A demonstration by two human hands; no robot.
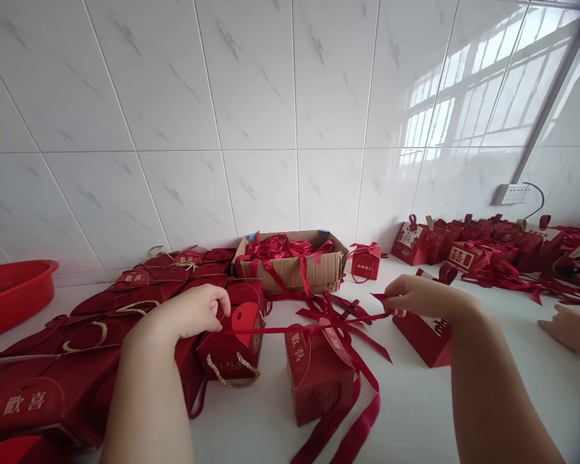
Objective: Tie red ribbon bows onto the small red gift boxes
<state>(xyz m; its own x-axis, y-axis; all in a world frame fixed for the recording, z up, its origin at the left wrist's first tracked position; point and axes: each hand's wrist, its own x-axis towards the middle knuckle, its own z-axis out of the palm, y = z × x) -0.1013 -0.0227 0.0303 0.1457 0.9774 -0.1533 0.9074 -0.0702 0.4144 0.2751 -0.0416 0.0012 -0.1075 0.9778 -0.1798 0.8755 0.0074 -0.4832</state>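
Note:
A narrow red ribbon (270,330) is stretched sideways across the top of a small red gift box (319,380) with gold lettering. My left hand (198,311) pinches its left end, beside another red box (232,351) with a twisted rope handle. The other end is gripped in my right hand (406,298), above a red triangular box (430,338). Wider ribbon tails (362,419) hang down the gift box's right side and onto the white table. Loose ribbon strips lie behind it.
A cardboard box (294,274) full of red ribbons stands against the tiled wall. Rows of red boxes (38,399) fill the left; more boxes (410,243) crowd the back right. A red basin (19,293) sits far left. Another person's hand (570,328) rests at the right edge.

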